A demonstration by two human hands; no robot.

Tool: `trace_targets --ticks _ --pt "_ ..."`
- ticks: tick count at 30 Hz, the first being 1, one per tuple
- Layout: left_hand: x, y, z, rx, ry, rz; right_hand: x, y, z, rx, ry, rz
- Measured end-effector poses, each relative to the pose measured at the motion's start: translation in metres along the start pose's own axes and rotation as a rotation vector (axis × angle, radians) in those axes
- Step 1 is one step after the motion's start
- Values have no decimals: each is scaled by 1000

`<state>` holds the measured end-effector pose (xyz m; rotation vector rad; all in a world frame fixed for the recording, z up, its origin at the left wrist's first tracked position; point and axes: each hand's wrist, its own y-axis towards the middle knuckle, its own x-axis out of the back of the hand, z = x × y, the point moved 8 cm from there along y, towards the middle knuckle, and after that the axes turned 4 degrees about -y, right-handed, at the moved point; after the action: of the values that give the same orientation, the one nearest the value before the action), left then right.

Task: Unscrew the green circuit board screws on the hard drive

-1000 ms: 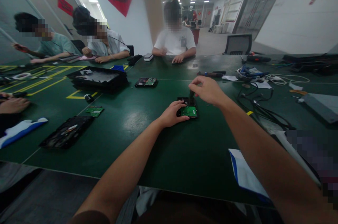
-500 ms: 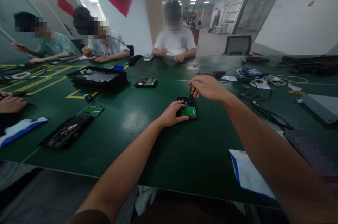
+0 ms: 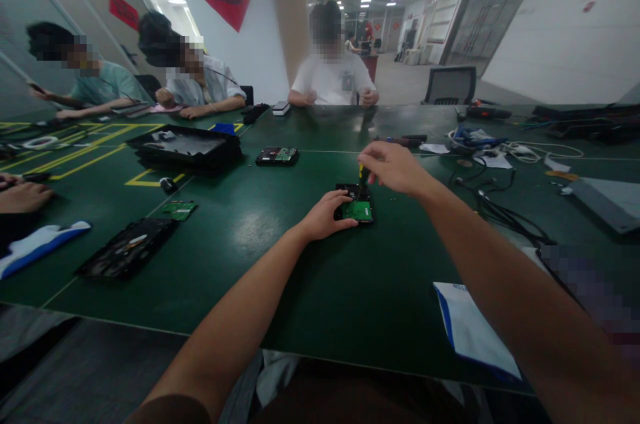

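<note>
A hard drive [image 3: 358, 210] with a green circuit board on top lies on the green table [image 3: 300, 277] in front of me. My left hand [image 3: 326, 215] grips its left edge, fingers curled on it. My right hand [image 3: 393, 166] hovers just above its far end, pinched on a small screwdriver [image 3: 361, 177] with a yellow and black handle, held upright with its tip down on the drive.
Another drive [image 3: 277, 156], a black tray [image 3: 184, 148], a loose green board [image 3: 179, 210] and an opened black case [image 3: 125, 249] lie to the left. Cables [image 3: 493, 207] spread at right, white-blue paper [image 3: 473, 331] near the front edge. Three people sit across the table.
My right hand has turned slightly on the screwdriver, so its yellow handle now shows. The person opposite has pulled a hand back. My left hand has stayed on the drive.
</note>
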<state>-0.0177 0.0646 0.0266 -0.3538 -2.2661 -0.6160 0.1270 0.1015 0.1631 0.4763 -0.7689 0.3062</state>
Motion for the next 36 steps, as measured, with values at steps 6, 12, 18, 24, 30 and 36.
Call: trace_targets --ticks 6,12,18,24,30,36 --pt "2 3 1 4 18 -2 -6 -12 -11 0 72 -107" --pt "3 8 3 17 40 -8 -4 -29 -9 49 -66 -201" --pt "2 6 4 19 45 -7 1 -46 -2 160 -213 -313" --pt "3 5 0 24 23 -16 -2 -51 -10 163 -220 -358" --pt "-7 7 -14 10 19 -14 -3 -50 -14 152 -195 -328" --pt "-14 10 -22 10 42 -17 4 -56 -18 137 -198 -338"
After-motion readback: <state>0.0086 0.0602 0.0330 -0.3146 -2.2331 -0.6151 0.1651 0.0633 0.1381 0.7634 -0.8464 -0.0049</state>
